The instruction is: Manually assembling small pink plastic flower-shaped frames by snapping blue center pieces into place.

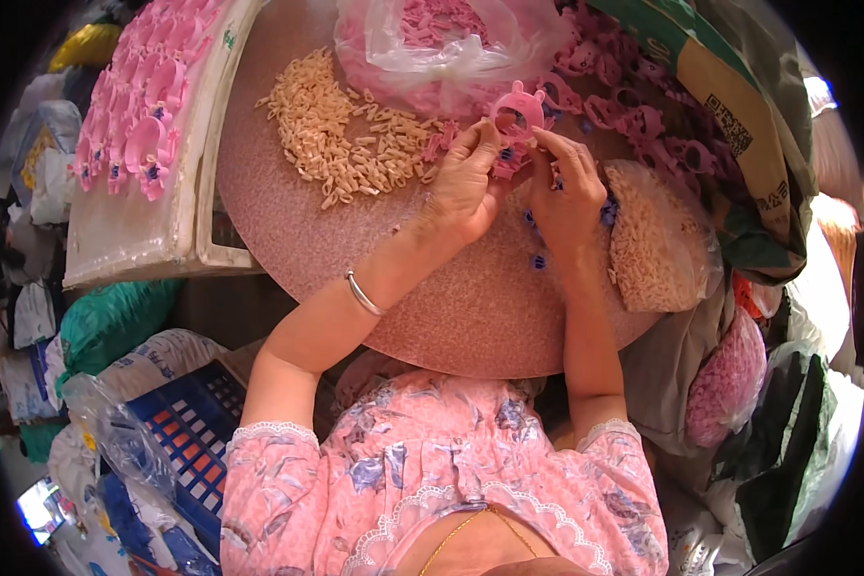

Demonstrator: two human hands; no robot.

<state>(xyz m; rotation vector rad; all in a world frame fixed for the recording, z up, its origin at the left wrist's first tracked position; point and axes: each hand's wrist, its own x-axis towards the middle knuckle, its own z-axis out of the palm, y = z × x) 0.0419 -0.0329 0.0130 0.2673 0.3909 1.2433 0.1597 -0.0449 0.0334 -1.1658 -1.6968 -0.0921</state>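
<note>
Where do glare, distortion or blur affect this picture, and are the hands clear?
Head view: black fisheye rim all round, with the white box's edges bowing; head view: glare whitens the clear plastic bag, and a bright patch at lower left looks washed out; head view: left hand and right hand fairly clear, left-edge clutter softer.

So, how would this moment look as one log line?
Left hand: pinching pink eared piece | Right hand: at its other side | Round table: beige pile, blue bits
</note>
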